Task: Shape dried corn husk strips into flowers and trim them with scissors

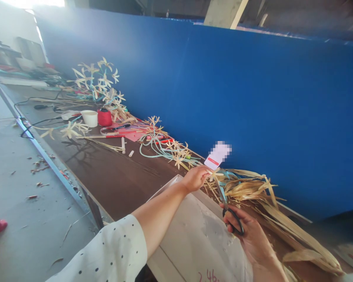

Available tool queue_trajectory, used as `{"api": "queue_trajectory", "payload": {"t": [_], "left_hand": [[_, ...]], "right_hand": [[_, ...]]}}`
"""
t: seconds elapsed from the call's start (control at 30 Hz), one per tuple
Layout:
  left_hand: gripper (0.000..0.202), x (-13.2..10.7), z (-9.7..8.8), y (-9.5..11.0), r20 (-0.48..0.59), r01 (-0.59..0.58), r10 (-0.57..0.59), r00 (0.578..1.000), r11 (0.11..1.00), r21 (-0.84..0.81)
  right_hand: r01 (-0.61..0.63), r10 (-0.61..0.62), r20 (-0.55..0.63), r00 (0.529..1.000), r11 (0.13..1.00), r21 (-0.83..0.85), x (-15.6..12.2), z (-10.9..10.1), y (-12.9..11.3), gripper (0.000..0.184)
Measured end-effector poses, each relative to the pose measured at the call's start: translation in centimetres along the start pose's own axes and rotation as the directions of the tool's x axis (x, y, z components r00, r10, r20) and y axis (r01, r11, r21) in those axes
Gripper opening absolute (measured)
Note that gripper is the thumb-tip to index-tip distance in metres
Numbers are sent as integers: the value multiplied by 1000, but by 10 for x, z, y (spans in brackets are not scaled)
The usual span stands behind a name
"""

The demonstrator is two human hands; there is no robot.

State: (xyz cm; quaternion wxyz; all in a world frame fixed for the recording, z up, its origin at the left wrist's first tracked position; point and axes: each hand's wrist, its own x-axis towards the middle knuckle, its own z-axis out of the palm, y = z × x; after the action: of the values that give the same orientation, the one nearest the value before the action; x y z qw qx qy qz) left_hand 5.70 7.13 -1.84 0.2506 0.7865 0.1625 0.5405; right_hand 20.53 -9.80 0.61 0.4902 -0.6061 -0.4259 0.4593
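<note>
Blue panelling (253,98) backs a brown table (106,176). White cup (90,118) sits upper left; right of centre, the left hand (196,178) pinches a pale flower (215,174) just beyond its fingertips; lower right, the right hand (251,233) grips scissors (225,203), blades reaching up to the flower; dry husks (247,188) lie farther right.

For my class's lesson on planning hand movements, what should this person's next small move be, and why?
Probably one careful snip at the pale petalled flower: the left hand pinches it, while the right hand holds black-handled scissors, blades pointing towards it.
</note>
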Motion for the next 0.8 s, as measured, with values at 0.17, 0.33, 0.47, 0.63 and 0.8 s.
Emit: {"api": "queue_trajectory", "payload": {"t": [0.17,0.33,0.47,0.63,0.8], "left_hand": [[21,0,1,-1,-4,6,-6,1000,1000,16],[20,0,1,-3,-3,-3,3,1000,1000,16],[20,0,1,-3,-1,-5,5,1000,1000,12],[21,-1,2,-5,-1,-9,9,1000,1000,12],[22,-1,4,-9,-5,-17,17,1000,1000,22]], "right_hand": [[-15,15,-15,1000,1000,24,0,0,0,47],[-2,2,-16,1000,1000,15,2,-1,2,44],[-3,3,-23,1000,1000,16,3,-2,3,42],[-19,20,-52,998,1000,18,2,0,2,41],[-19,21,-51,998,999,37,3,0,3,42]]}}
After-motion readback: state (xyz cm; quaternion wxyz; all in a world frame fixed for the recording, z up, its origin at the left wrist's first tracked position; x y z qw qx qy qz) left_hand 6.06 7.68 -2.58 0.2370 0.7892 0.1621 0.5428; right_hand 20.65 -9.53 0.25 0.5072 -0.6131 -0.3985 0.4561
